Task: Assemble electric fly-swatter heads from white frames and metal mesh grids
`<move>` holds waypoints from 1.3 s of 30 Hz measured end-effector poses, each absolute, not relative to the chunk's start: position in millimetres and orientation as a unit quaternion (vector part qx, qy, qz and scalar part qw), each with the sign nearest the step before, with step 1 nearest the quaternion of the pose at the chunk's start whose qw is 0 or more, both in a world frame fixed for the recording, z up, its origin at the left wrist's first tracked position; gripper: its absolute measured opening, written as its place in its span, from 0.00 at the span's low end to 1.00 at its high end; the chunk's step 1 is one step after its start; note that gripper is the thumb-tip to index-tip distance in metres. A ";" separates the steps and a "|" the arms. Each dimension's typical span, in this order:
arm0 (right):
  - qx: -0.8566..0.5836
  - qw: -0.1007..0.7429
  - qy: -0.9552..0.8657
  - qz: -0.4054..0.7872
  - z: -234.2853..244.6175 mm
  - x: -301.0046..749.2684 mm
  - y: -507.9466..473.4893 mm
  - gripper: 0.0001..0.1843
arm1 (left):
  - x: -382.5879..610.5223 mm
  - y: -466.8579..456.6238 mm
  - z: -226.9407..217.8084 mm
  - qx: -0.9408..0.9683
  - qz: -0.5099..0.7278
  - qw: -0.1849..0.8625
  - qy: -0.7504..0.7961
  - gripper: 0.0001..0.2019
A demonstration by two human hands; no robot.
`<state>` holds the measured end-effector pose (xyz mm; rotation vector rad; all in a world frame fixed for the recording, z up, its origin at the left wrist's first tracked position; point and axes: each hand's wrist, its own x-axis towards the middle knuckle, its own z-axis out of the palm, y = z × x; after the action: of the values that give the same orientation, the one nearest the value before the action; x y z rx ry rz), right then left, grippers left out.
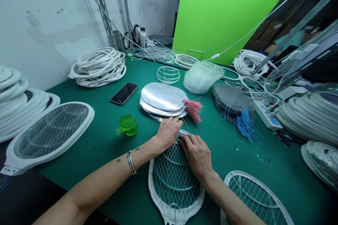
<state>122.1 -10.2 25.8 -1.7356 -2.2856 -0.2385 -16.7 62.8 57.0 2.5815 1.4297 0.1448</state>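
A white racket-shaped swatter frame [173, 186] with wire mesh lies on the green table in front of me. My left hand [167, 133] rests on its far rim with fingers curled down onto the mesh edge. My right hand [196, 154] lies on the mesh beside it, fingers bent and pressing near the same rim. Just beyond the hands sits a stack of silver mesh ovals [162, 102] with red wires [193, 109] sticking out to the right.
A green plastic cup [128, 124] and a black phone [124, 93] lie left of the stack. Dark mesh with blue wires [236, 107], clear mesh piles [202, 75], white frame stacks [99, 66], an assembled swatter head [50, 132], another frame [257, 200], and a power strip [266, 116] surround.
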 end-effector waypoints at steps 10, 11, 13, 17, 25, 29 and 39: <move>-0.600 0.120 -0.786 -0.093 27.0 122.2 -12.8 0.14 | -16.6 63.7 55.1 0.863 0.051 0.086 0.495 0.09; -0.597 0.118 -0.788 -0.094 27.3 122.3 -12.1 0.15 | -16.4 63.9 55.1 0.864 0.050 0.085 0.494 0.09; -0.592 0.114 -0.793 -0.093 28.3 122.5 -10.2 0.16 | -16.5 64.4 55.3 0.866 0.050 0.084 0.489 0.09; -0.587 0.109 -0.797 -0.086 31.0 122.1 -7.1 0.16 | -18.2 64.9 56.1 0.874 0.050 0.080 0.477 0.09; -0.611 0.105 -0.784 -0.021 37.9 118.3 -10.5 0.16 | -17.4 60.2 53.0 0.866 0.058 0.072 0.492 0.09; -0.646 0.121 -0.752 0.051 45.3 122.1 -5.1 0.13 | -15.1 63.7 57.2 0.864 0.044 0.085 0.495 0.07; -0.758 0.086 -0.619 0.187 54.7 135.8 42.7 0.12 | -15.9 69.1 66.3 0.870 0.009 0.126 0.476 0.08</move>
<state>135.8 42.7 54.7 -2.2575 -1.8456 0.5574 -15.9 69.1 66.3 2.5341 1.3850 0.0265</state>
